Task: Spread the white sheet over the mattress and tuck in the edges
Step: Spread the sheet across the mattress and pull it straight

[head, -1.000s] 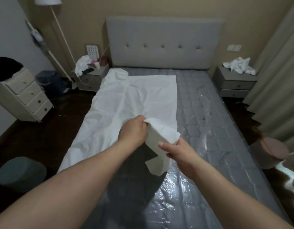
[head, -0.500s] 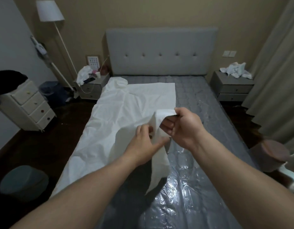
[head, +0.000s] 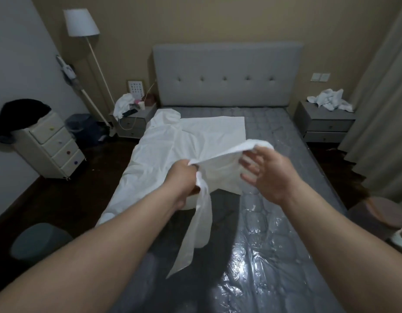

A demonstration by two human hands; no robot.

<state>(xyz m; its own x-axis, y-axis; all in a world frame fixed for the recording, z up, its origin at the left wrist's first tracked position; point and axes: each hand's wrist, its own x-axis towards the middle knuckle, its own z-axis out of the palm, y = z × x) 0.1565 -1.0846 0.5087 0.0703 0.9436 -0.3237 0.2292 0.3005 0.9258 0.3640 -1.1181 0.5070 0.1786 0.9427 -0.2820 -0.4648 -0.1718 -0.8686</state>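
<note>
— Two nightstands, is that right?
— Yes, one on each side of the grey tufted headboard (head: 227, 73). The left nightstand (head: 133, 123) carries a white cloth and small clutter; the right nightstand (head: 326, 125) has crumpled white cloth on top.
— And the bed itself?
— The mattress (head: 270, 245) is grey, quilted, wrapped in glossy clear plastic that catches the light near the foot. The white sheet (head: 173, 150) covers only its left half, from near the headboard down the left side, where it hangs over the edge.
— What about the hands?
— The left hand (head: 184, 179) grips a bunch of the sheet, with a loose strip dangling below it. The right hand (head: 266, 175) is held up beside it, fingers spread and relaxed; a raised edge of the sheet runs from the left fist to its fingertips, though I cannot tell whether they pinch it.
— The rest of the room?
— Dark floor, a white floor lamp (head: 81, 23) in the left corner, a cream drawer unit (head: 53, 145) against the left wall, curtains (head: 381, 105) on the right
</note>
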